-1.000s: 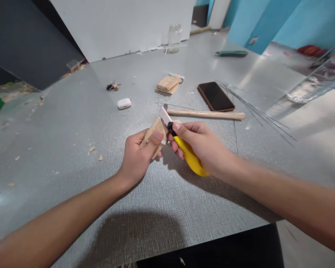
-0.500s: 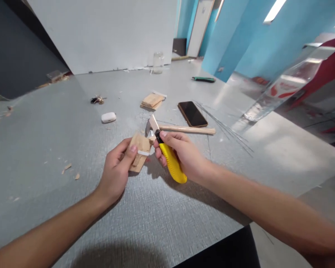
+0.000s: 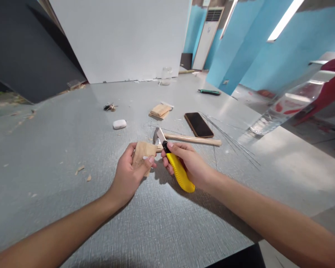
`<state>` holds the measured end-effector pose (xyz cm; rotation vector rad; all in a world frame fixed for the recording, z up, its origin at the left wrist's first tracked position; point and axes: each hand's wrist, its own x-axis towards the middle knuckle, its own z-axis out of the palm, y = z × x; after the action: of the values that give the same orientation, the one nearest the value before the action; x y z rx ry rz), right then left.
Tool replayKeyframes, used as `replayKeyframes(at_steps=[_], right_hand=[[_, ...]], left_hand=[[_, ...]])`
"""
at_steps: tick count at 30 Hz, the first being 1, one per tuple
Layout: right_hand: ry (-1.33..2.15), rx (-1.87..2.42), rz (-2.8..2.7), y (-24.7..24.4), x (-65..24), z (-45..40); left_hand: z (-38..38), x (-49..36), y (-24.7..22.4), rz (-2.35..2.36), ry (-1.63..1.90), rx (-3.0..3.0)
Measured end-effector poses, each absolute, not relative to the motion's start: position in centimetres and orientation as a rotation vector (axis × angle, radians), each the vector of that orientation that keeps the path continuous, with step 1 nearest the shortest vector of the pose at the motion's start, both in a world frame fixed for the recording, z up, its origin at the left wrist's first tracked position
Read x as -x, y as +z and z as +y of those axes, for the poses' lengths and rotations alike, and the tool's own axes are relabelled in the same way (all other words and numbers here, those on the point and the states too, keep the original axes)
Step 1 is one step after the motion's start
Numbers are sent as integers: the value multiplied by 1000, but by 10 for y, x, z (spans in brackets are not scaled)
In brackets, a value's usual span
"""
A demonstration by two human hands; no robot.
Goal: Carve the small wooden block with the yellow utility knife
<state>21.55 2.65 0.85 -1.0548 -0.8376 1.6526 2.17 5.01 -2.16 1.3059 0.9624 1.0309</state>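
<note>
My left hand [image 3: 130, 175] grips a small flat piece of light wood [image 3: 143, 150] just above the grey table [image 3: 58, 156], thumb pressed on its near face. My right hand [image 3: 188, 163] holds a yellow utility knife [image 3: 178, 169] with its blade [image 3: 159, 134] extended, pointing up and away beside the wood's right edge. The two hands nearly touch at the fingertips.
Behind the hands lie a wooden stick [image 3: 194, 139], a dark phone [image 3: 198, 125], thin wires [image 3: 234, 143], stacked wood pieces [image 3: 160, 110], a white earbud case [image 3: 120, 124], keys [image 3: 109, 107], a glass jar [image 3: 165, 76] and a green tool [image 3: 209, 92]. Wood chips [image 3: 82, 172] lie left.
The view has tilted up and shifted. My left hand has turned the wood piece, now showing its flat face; the knife stays beside its right edge.
</note>
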Motion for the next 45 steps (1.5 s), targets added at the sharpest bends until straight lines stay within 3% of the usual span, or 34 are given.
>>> replayKeyframes(at_steps=[26,36,45], right_hand=[[1683,1138,-1494,15,-218,25],[1553,1152,-1472,7,-216,26],[1484,1156,-1057,4,-186,12]], left_hand=[[50,-18,-18,631,949,-1356],[46,-21,-18,853,1040,-1434],[46,-24,-17,966,1035,-1396]])
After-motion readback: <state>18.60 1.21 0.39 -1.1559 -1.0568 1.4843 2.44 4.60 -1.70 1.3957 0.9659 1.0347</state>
